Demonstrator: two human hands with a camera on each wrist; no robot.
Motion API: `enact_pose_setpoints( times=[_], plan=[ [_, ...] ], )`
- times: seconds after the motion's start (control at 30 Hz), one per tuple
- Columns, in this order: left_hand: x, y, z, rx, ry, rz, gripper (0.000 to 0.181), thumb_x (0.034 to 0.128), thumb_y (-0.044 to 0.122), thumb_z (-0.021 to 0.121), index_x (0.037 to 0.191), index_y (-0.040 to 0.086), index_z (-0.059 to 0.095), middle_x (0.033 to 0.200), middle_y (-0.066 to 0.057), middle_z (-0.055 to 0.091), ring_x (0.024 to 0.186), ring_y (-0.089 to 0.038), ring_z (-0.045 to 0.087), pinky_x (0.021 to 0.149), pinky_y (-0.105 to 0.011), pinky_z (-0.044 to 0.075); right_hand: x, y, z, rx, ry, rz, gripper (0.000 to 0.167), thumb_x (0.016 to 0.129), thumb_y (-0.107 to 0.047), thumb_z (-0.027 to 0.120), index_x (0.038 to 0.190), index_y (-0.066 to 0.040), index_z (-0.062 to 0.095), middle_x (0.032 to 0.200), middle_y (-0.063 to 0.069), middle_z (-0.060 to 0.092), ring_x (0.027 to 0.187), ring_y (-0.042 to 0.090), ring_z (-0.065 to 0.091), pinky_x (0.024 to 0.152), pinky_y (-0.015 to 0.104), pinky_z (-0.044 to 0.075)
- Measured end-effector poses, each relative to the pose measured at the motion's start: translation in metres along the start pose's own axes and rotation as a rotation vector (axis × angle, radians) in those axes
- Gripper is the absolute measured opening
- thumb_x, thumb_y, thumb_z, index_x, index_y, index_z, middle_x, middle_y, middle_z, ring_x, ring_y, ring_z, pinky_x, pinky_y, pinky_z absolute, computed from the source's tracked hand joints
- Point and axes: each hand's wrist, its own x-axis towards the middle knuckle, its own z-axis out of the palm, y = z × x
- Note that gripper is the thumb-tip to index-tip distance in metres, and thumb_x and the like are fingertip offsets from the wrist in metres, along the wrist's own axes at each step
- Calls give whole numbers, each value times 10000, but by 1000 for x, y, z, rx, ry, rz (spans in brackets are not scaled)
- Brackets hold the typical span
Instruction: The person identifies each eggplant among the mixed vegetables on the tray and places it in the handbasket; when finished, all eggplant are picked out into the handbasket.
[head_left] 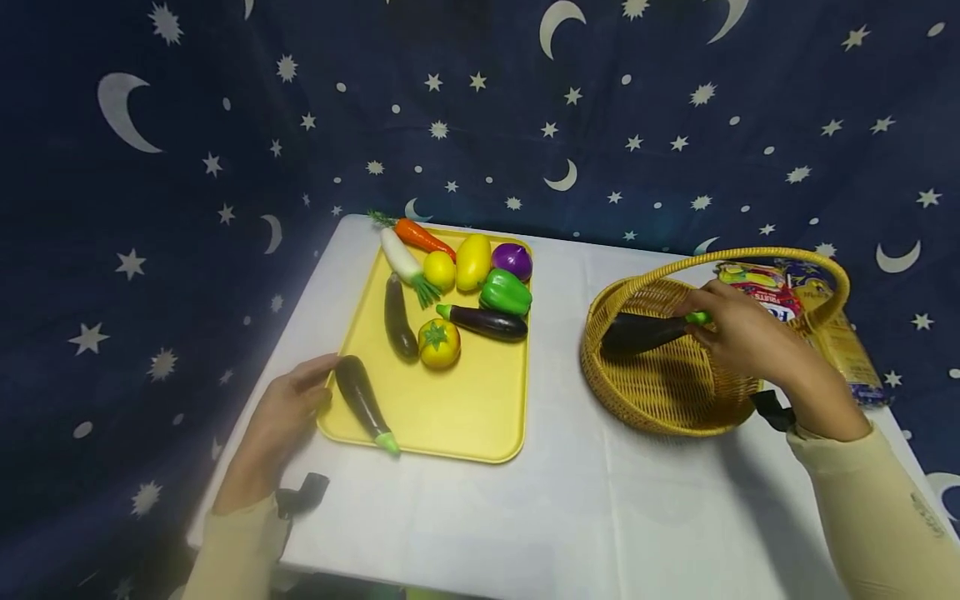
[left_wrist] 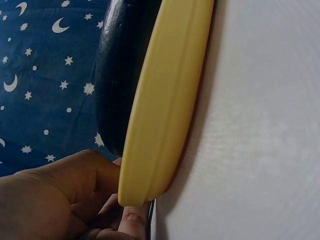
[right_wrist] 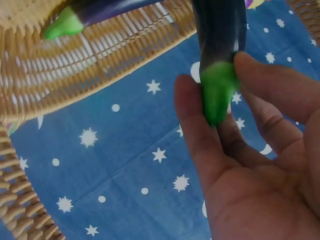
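Over the wicker basket point(head_left: 600, 387), the right grip point(head_left: 738, 333) pinches an eggplant point(head_left: 637, 335) near its green stem end; the left grip point(head_left: 288, 408) holds the edge of the yellow tray point(head_left: 450, 417), just beside another eggplant point(head_left: 360, 393).

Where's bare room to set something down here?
Tray: near right, between the nearest eggplant and right rim. White tablecloth: strip between tray and basket, plus the stretch in front of both. Crowded: tray's far end, carrot to green pepper; packets by the basket's far right.
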Motion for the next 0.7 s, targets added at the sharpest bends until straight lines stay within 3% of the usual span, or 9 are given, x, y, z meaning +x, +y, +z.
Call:
enact_pose_setpoints(
  times=[0.2, 0.33, 0.53, 0.6, 0.7],
  plan=[
    [1, -2, -1, 7, 1, 4, 623, 969, 77, 600, 1580, 160, 516, 1658, -112, 502, 1600, -353, 377, 1278, -560, 377, 16, 5, -8, -26, -93, -40, 202, 927, 48, 730, 1100, -57, 725, 1075, 164, 640, 898, 247, 592, 754, 426, 525],
    [2, -6, -3, 6, 13, 34, 610, 965, 71, 607, 1566, 143, 533, 1638, -113, 528, 1590, -350, 400, 1280, -559, 374, 35, -5, -17, -33, -141, -50, 197, 929, 37, 730, 1090, -75, 741, 1106, 153, 682, 975, 286, 622, 829, 483, 564],
    [3, -6, -2, 8, 21, 67, 603, 977, 71, 606, 1571, 142, 528, 1650, -121, 511, 1584, -383, 402, 1284, -593, 366, 49, -13, -24, -40, -210, 2, 200, 965, 45, 664, 1136, -32, 733, 1179, 213, 696, 1106, 373, 613, 953, 588, 556],
    [3, -5, -2, 23, 14, 74, 599, 984, 75, 601, 1574, 135, 522, 1664, -122, 493, 1591, -401, 386, 1291, -609, 347, 46, -9, -22, -43, -228, 22, 192, 947, 65, 656, 1105, -26, 717, 1138, 208, 672, 1047, 350, 606, 897, 544, 564],
    [2, -5, -3, 54, 8, 62, 593, 989, 82, 596, 1575, 126, 519, 1684, -130, 462, 1602, -428, 350, 1301, -635, 311, 39, 1, -13, -39, -257, 17, 167, 913, 66, 690, 1009, -72, 685, 1015, 115, 645, 894, 246, 573, 765, 384, 524]
  ],
)
